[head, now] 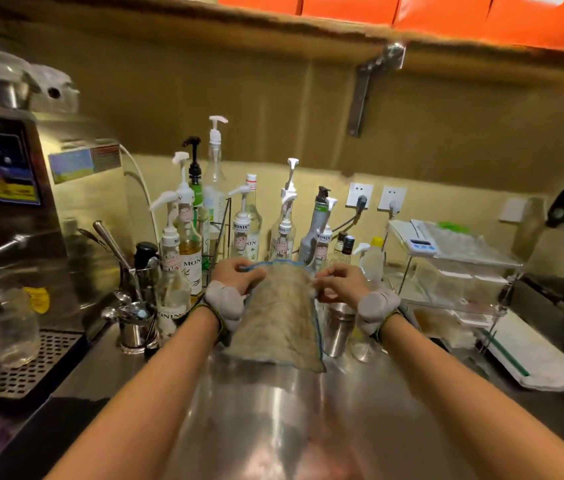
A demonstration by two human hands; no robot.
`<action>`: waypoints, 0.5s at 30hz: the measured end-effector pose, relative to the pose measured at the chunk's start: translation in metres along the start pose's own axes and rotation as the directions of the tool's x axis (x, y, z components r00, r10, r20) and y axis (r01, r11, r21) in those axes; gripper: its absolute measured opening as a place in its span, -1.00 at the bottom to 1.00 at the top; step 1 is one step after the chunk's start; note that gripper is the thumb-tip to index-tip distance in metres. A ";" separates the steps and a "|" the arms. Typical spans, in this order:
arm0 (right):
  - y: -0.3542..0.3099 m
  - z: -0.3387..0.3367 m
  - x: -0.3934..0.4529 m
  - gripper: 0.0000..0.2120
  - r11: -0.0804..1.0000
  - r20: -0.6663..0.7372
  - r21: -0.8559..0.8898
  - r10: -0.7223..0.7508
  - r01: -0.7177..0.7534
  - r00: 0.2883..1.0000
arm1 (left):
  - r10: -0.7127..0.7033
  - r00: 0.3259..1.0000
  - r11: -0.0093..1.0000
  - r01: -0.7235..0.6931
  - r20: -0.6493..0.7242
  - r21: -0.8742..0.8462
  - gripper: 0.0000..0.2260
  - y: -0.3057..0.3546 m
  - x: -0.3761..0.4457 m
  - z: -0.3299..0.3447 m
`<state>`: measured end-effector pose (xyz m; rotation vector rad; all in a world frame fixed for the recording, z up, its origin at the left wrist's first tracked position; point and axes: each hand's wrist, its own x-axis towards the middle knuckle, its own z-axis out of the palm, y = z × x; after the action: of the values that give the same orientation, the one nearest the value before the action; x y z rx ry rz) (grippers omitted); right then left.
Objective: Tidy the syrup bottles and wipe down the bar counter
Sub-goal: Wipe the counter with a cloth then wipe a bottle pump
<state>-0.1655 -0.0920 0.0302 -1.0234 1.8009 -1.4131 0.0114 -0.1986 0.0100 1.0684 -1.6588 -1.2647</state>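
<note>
A grey-beige cloth (278, 313) with a blue hem hangs spread out over the steel bar counter (273, 420). My left hand (235, 275) pinches its top left corner and my right hand (339, 282) pinches its top right corner, both held up in front of me. Behind the cloth, several pump-top syrup bottles (190, 237) stand clustered along the back wall, some in a wire rack (219, 233). More bottles (284, 233) stand to the right of the rack, partly hidden by the cloth and my hands.
A steel machine (6, 209) with a drip grate (13, 362) fills the left. A steel cup of bar spoons (135, 306) stands beside it. A steel shaker (339, 327) stands right of the cloth. A clear acrylic rack (446, 282) with a timer sits at right, a white cloth (533, 362) below it.
</note>
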 end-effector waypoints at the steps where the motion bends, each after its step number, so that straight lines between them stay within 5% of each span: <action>1: -0.012 0.001 0.000 -0.76 0.999 0.006 0.024 -0.027 0.027 1.000 | 0.023 1.000 0.999 -0.023 -0.012 -0.027 -0.80 0.010 0.002 -0.002; 8: -0.062 0.023 -0.001 -0.78 0.991 0.072 0.058 -0.123 0.119 0.990 | 0.131 0.991 0.986 -0.130 0.003 -0.103 -0.89 0.052 0.007 -0.002; 15: -0.085 0.032 -0.004 -0.68 0.950 0.116 -0.115 -0.276 0.289 0.954 | 0.140 0.989 0.978 -0.131 0.044 -0.164 -0.77 0.072 0.013 -0.005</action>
<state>-0.1198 -0.1152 0.1049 -1.4430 1.7449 -1.3944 0.0000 -0.2012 0.0824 0.8159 -1.6113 -1.3235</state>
